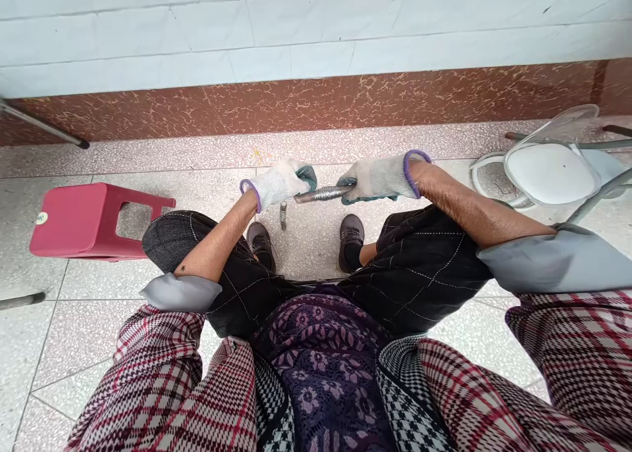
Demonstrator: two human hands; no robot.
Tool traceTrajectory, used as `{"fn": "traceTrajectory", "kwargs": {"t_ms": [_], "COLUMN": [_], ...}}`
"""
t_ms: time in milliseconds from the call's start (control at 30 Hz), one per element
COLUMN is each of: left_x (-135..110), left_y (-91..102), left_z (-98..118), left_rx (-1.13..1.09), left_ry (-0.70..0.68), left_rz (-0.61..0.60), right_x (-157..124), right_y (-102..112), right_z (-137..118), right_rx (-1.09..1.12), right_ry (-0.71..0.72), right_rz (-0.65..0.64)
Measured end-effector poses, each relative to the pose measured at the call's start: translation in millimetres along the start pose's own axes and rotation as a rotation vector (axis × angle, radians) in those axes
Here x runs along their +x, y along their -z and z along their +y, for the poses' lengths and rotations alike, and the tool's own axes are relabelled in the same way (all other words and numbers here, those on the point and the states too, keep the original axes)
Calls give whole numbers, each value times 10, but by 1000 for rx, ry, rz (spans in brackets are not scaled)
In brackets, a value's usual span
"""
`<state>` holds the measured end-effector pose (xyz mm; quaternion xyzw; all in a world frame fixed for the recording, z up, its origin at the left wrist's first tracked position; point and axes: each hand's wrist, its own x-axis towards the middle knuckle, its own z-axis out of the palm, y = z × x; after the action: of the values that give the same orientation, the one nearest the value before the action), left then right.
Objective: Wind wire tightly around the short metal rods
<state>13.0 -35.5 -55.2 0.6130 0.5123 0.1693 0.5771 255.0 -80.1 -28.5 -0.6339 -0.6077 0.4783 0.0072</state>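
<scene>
A person sits with knees wide apart and wears gloves on both hands. The gloves are pale, with dark green on the palms and fingers and purple at the cuffs.

The right hand (372, 179) is closed around one end of a short rod (326, 193). The rod is in the air in front of the person, between the two hands, and it lies almost flat, with its left end a bit nearer the person. Its middle looks shiny and silver, with lots of little rings around it. Its left end is plain and brownish.

The left hand (286, 179) is near that plain end. Its fingers are bent in, but I cannot tell if they touch the rod or pinch something thin.

Just below the left hand there is a small silver piece (283, 216) with rings on it too. I cannot tell if it hangs or lies on the floor (316, 251).

Two dark shoes (352, 231) stand on the speckled floor, one on each side. The person has black trousers (434, 254) with thin white lines and a purple flowery top (326, 373).

A red stool (66, 218) is on the left. A white chair (550, 172) is on the right. In front is a white wall (306, 31) with a brown band (316, 106) along the bottom.
</scene>
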Motion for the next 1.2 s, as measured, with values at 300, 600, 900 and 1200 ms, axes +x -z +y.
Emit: {"fn": "traceTrajectory", "kwargs": {"t_ms": [300, 600, 900, 1200], "left_x": [-40, -48, -72, -96], "left_y": [-102, -34, -102, -67], "left_z": [6, 47, 76, 316], "left_rx": [284, 414, -140, -629], "left_ry": [-312, -356, -256, 82], "left_rz": [224, 396, 379, 297], "right_x": [-89, -149, -179, -198], "right_y": [6, 21, 41, -40], "right_z": [-252, -497, -478, -571], "right_rx": [-424, -473, -346, -577], "right_ry": [18, 1, 7, 33], "right_rz": [137, 216, 243, 186]}}
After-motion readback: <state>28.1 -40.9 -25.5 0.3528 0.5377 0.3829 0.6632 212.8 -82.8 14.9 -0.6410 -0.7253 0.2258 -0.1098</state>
